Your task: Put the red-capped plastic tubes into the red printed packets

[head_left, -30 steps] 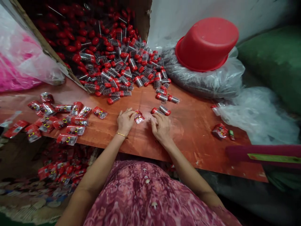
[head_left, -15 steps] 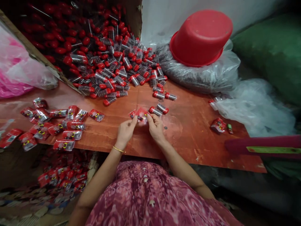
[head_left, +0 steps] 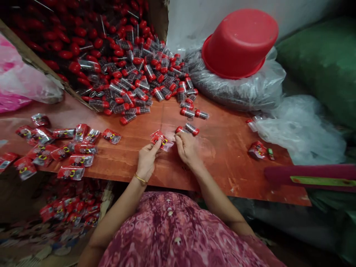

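Note:
A small red printed plastic packet [head_left: 165,143] with a clear end is pinched by my left hand [head_left: 147,158] above the table. Just to its right, my right hand [head_left: 188,150] is closed with thumb and forefinger together; whatever lies between those fingertips is too small to make out. Two small clear tubes with red caps [head_left: 191,128] lie right behind my right hand, one partly covered by it. More such packets [head_left: 71,172] lie in a loose group left of my hands, and one packet [head_left: 111,136] sits nearer to them.
A big heap of red-capped tubes [head_left: 141,84] spills from a cardboard box [head_left: 33,61]. An upturned red tub [head_left: 241,44] rests on a filled clear bag [head_left: 236,91]. Plastic bags [head_left: 300,129] and a purple object [head_left: 319,175] are at right. Packets [head_left: 72,207] lie below the table's left edge.
My right hand has moved off the packet, a little to the right. The packet stays in my left hand and has turned, showing its clear end.

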`<state>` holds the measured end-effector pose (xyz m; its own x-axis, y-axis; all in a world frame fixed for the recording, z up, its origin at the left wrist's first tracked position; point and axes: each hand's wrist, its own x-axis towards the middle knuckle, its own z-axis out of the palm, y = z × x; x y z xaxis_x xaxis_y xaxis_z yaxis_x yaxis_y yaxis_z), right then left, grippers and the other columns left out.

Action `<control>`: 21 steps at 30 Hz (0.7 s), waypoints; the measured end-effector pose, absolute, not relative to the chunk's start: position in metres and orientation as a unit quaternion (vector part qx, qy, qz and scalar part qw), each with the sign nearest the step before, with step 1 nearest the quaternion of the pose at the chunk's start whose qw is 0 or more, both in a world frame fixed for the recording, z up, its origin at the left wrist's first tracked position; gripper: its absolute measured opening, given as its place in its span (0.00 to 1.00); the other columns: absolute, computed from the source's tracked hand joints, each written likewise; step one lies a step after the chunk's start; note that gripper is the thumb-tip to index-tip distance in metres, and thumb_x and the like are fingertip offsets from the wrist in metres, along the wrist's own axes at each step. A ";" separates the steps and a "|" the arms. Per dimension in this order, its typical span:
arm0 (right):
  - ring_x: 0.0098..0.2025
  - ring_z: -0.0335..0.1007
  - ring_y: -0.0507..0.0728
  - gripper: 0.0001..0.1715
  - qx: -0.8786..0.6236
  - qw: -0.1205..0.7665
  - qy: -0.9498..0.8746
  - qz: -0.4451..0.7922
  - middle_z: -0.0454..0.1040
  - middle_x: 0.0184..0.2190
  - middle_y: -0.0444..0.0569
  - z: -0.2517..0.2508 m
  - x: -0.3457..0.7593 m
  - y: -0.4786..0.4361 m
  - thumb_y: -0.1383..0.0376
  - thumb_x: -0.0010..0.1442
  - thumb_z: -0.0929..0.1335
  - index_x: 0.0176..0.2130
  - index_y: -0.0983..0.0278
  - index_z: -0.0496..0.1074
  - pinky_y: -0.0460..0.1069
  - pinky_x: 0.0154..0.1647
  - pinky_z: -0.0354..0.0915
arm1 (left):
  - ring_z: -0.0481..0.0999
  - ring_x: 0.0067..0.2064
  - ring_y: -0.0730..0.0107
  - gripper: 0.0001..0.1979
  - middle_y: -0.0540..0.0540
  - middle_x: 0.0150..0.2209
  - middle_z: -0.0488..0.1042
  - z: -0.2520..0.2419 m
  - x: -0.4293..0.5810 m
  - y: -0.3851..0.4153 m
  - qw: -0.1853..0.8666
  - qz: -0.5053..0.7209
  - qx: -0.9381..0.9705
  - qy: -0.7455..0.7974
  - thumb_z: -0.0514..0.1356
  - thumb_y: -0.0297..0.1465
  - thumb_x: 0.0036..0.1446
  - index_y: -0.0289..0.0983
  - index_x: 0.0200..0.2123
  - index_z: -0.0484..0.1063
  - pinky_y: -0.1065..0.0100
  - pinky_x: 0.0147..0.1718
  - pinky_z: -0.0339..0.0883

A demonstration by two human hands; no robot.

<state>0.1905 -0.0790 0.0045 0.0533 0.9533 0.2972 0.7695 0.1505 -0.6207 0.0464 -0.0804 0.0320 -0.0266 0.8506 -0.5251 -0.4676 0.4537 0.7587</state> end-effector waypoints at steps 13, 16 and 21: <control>0.20 0.63 0.51 0.16 -0.619 0.425 -0.567 0.338 0.72 0.23 0.44 0.018 0.226 -0.122 0.58 0.59 0.60 0.37 0.64 0.72 0.46 0.21 0.61 | 0.74 0.25 0.76 0.16 0.49 0.23 0.76 0.035 0.040 -0.079 0.737 0.432 0.164 0.493 0.69 0.40 0.37 0.34 0.24 0.73 0.74 0.28 0.65; 0.16 0.60 0.48 0.15 -0.584 0.443 -0.510 0.451 0.70 0.19 0.42 0.037 0.220 -0.138 0.56 0.55 0.64 0.32 0.64 0.72 0.44 0.16 0.58 | 0.74 0.26 0.75 0.19 0.48 0.24 0.76 0.035 0.042 -0.080 0.727 0.438 0.191 0.494 0.70 0.41 0.33 0.33 0.23 0.73 0.74 0.30 0.65; 0.14 0.59 0.47 0.15 -0.572 0.413 -0.472 0.529 0.68 0.18 0.41 0.047 0.210 -0.132 0.55 0.50 0.67 0.29 0.65 0.73 0.42 0.14 0.57 | 0.72 0.25 0.76 0.19 0.50 0.21 0.75 0.035 0.044 -0.082 0.709 0.461 0.225 0.485 0.71 0.41 0.29 0.33 0.19 0.72 0.72 0.30 0.65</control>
